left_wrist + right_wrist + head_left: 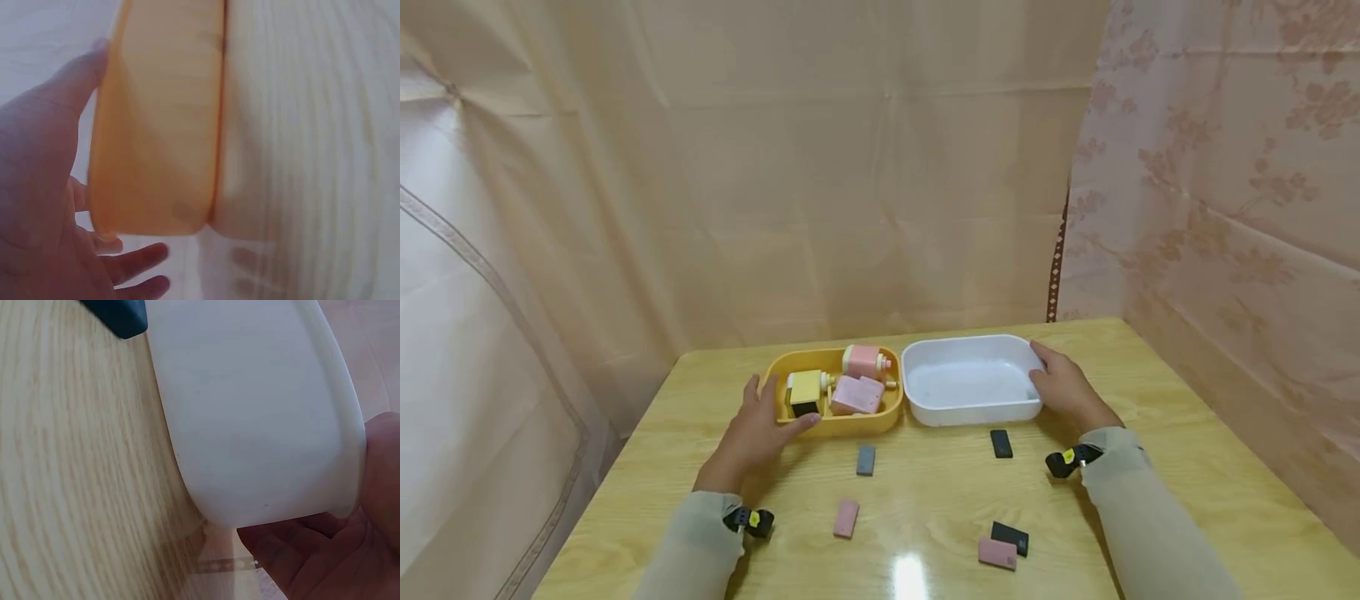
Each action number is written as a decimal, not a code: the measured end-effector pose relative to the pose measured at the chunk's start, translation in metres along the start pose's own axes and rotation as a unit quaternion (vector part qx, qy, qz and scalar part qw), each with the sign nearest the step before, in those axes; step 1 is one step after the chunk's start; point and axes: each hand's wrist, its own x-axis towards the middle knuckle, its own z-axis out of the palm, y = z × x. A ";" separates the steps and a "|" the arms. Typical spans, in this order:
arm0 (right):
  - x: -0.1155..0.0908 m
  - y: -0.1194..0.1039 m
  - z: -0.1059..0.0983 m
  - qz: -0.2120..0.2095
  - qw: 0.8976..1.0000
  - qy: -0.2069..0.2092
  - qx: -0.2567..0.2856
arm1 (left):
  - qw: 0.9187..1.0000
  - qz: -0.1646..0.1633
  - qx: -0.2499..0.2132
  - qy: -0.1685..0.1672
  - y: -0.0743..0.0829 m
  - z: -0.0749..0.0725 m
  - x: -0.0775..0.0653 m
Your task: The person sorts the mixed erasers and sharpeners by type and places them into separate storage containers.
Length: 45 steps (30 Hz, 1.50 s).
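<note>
My left hand holds the left end of a yellow tray, its thumb along the front rim. The left wrist view shows the thumb at the rim and some fingers spread past the tray's end. Inside the tray lie a yellow block-shaped item with a pale knob, a pink one with a similar knob, and a light pink block. At the right end of a white tray, my right hand grips the rim. Its fingers wrap the end wall in the right wrist view. The two trays stand side by side.
On the wooden table, in front of the trays, lie a grey block, a pink block and a black block. Nearer the front right, another pink block overlaps a black one. A beige curtain hangs behind.
</note>
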 end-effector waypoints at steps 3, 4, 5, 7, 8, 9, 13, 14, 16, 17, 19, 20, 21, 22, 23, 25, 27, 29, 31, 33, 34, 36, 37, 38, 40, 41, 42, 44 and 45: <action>-0.002 -0.002 0.002 -0.001 1.000 -0.002 -0.006 | 0.999 0.021 0.027 0.022 0.003 -0.001 -0.005; -0.003 -0.001 0.002 -0.002 1.000 -0.001 -0.005 | 0.999 0.028 0.037 0.026 0.004 -0.001 -0.007; -0.002 -0.001 0.003 -0.004 1.000 -0.001 -0.003 | 0.998 0.035 0.046 0.032 0.006 -0.002 -0.008; -0.002 -0.002 0.004 -0.003 1.000 -0.003 0.003 | 0.996 0.046 0.060 0.042 0.009 -0.004 -0.010; -0.002 -0.002 0.004 0.000 1.000 -0.002 0.004 | 0.995 0.051 0.066 0.047 0.011 -0.005 -0.011; -0.002 -0.002 0.004 0.002 1.000 -0.001 0.004 | 0.994 0.058 0.073 0.052 0.013 -0.006 -0.011; -0.003 -0.001 0.002 0.008 1.000 0.002 -0.005 | 0.988 0.082 0.110 0.071 0.023 -0.006 -0.013; -0.003 -0.001 0.002 0.009 1.000 0.002 -0.008 | 0.985 0.089 0.122 0.078 0.026 -0.006 -0.014; -0.003 0.000 0.001 0.011 1.000 0.002 -0.012 | 0.979 0.104 0.149 0.096 0.032 -0.005 -0.017; -0.003 0.000 0.001 0.013 1.000 0.001 -0.015 | 0.975 0.112 0.161 0.105 0.036 -0.005 -0.019; -0.003 0.000 0.001 0.015 1.000 0.000 -0.019 | 0.967 0.131 0.182 0.124 0.043 -0.004 -0.024; -0.003 0.000 0.001 0.016 1.000 -0.001 -0.021 | 0.962 0.140 0.192 0.133 0.046 -0.003 -0.026; -0.003 0.000 0.001 0.017 1.000 -0.001 -0.021 | 0.958 0.149 0.201 0.141 0.050 -0.003 -0.029; -0.002 0.000 0.001 0.017 1.000 -0.001 -0.022 | 0.954 0.158 0.207 0.147 0.054 -0.002 -0.032; -0.002 0.000 0.001 0.017 1.000 -0.001 -0.023 | 0.951 0.167 0.213 0.152 0.057 -0.001 -0.035; -0.003 0.000 0.001 0.017 1.000 -0.001 -0.024 | 0.945 0.184 0.218 0.162 0.064 0.001 -0.039; -0.003 0.000 0.001 0.017 1.000 0.000 -0.026 | 0.940 0.197 0.223 0.164 0.070 0.003 -0.044; -0.004 -0.001 0.000 0.016 0.999 -0.001 -0.028 | 0.938 0.209 0.226 0.161 0.076 0.006 -0.047; -0.005 -0.002 0.000 0.013 0.999 -0.001 -0.031 | 0.936 0.220 0.227 0.152 0.080 0.010 -0.050; -0.006 -0.004 -0.001 0.010 0.999 -0.001 -0.032 | 0.934 0.233 0.231 0.142 0.084 0.014 -0.051; -0.006 -0.005 -0.001 0.008 0.999 0.000 -0.033 | 0.933 0.238 0.235 0.135 0.085 0.016 -0.051; -0.007 -0.007 -0.001 0.006 0.999 0.000 -0.035 | 0.934 0.237 0.241 0.117 0.087 0.021 -0.050; -0.007 -0.007 -0.002 0.006 0.999 0.000 -0.035 | 0.935 0.235 0.244 0.106 0.087 0.024 -0.050; -0.007 -0.007 -0.002 0.006 0.999 0.001 -0.037 | 0.938 0.228 0.246 0.093 0.088 0.026 -0.049; -0.007 -0.006 -0.003 0.008 0.999 0.003 -0.040 | 0.944 0.210 0.246 0.066 0.090 0.030 -0.047; -0.008 -0.006 -0.004 0.010 0.999 0.004 -0.039 | 0.948 0.201 0.243 0.053 0.092 0.032 -0.047; -0.007 -0.005 -0.004 0.012 0.999 0.005 -0.039 | 0.950 0.195 0.241 0.043 0.093 0.034 -0.046; -0.007 -0.004 -0.005 0.015 0.999 0.009 -0.038 | 0.952 0.183 0.242 0.030 0.094 0.037 -0.045; -0.007 -0.003 -0.005 0.016 0.999 0.011 -0.037 | 0.953 0.179 0.243 0.027 0.095 0.038 -0.044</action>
